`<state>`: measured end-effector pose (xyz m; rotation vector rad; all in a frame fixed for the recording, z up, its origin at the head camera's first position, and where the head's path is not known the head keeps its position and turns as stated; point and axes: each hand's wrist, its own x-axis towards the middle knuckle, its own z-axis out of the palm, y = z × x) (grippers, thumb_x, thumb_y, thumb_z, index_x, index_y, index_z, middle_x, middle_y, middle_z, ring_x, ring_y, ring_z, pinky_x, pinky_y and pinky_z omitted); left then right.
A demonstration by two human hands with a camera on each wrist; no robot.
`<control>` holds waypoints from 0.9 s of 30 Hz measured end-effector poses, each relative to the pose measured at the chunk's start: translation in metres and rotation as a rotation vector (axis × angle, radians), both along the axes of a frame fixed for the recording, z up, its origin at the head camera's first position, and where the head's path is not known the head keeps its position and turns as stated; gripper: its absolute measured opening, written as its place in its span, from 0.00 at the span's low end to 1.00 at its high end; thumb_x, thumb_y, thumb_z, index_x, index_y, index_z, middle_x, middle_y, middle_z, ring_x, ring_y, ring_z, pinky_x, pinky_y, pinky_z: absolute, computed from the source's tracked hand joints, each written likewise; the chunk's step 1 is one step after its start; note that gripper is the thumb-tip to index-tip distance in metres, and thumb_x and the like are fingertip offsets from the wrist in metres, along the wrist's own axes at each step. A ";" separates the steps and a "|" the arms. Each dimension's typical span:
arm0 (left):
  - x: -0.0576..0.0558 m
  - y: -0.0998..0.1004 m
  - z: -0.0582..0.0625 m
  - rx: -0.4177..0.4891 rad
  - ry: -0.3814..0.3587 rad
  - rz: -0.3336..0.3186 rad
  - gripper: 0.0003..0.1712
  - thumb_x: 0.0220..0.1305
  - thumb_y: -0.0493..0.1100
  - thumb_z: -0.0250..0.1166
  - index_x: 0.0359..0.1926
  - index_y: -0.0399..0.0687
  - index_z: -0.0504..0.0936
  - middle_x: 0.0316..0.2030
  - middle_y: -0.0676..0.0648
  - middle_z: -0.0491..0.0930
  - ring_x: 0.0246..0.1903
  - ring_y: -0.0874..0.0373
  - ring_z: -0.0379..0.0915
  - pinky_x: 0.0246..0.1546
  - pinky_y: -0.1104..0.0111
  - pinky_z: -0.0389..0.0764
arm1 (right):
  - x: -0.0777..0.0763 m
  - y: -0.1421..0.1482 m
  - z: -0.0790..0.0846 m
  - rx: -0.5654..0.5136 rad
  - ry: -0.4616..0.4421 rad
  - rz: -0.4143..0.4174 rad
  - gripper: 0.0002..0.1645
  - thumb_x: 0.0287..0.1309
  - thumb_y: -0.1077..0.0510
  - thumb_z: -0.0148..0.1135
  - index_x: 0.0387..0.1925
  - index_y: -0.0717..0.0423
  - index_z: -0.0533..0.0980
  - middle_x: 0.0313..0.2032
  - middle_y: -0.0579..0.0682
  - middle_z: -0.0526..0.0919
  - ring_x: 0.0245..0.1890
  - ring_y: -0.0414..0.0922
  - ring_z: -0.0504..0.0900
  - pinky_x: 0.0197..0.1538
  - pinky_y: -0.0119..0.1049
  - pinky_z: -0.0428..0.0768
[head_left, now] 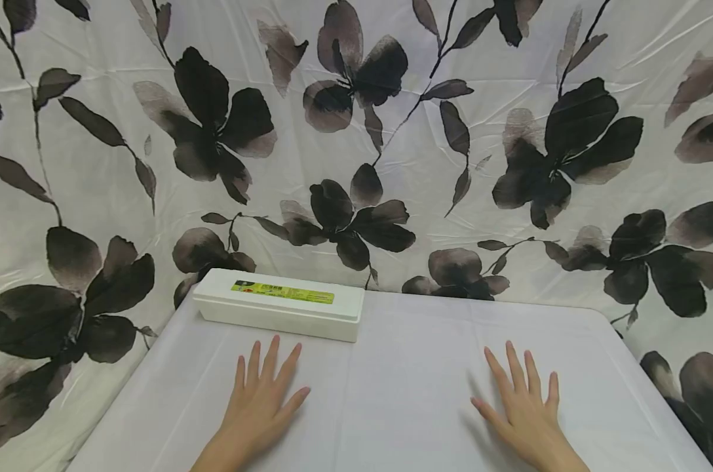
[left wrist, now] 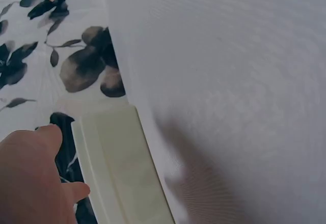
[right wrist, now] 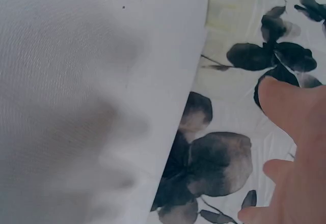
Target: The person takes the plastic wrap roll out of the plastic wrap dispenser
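Observation:
In the head view my left hand (head_left: 261, 403) is spread with straight fingers over the left part of the white table, just in front of a long white box (head_left: 280, 318). The box has a lid with a yellow-green label (head_left: 282, 292). My right hand (head_left: 524, 413) is likewise spread, over the right part of the table, and a shadow shows beside it. Neither hand holds anything. In the left wrist view the box (left wrist: 119, 163) appears beside the left hand (left wrist: 35, 173). The right wrist view shows the right hand (right wrist: 300, 147) near the table's edge.
The white table (head_left: 415, 380) has a rounded far right corner. Behind it hangs a pale cloth (head_left: 451, 177) printed with dark flowers, which also shows along both sides. The box lies along the table's far left edge.

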<state>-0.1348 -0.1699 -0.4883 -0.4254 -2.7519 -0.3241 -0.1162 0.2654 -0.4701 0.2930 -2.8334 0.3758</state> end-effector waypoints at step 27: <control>-0.015 -0.026 0.006 0.362 -0.019 0.041 0.31 0.73 0.51 0.56 0.70 0.39 0.65 0.67 0.32 0.63 0.64 0.32 0.60 0.54 0.34 0.62 | -0.019 -0.022 -0.002 -0.589 -0.029 0.021 0.42 0.71 0.50 0.55 0.76 0.59 0.48 0.72 0.67 0.55 0.69 0.69 0.54 0.59 0.73 0.55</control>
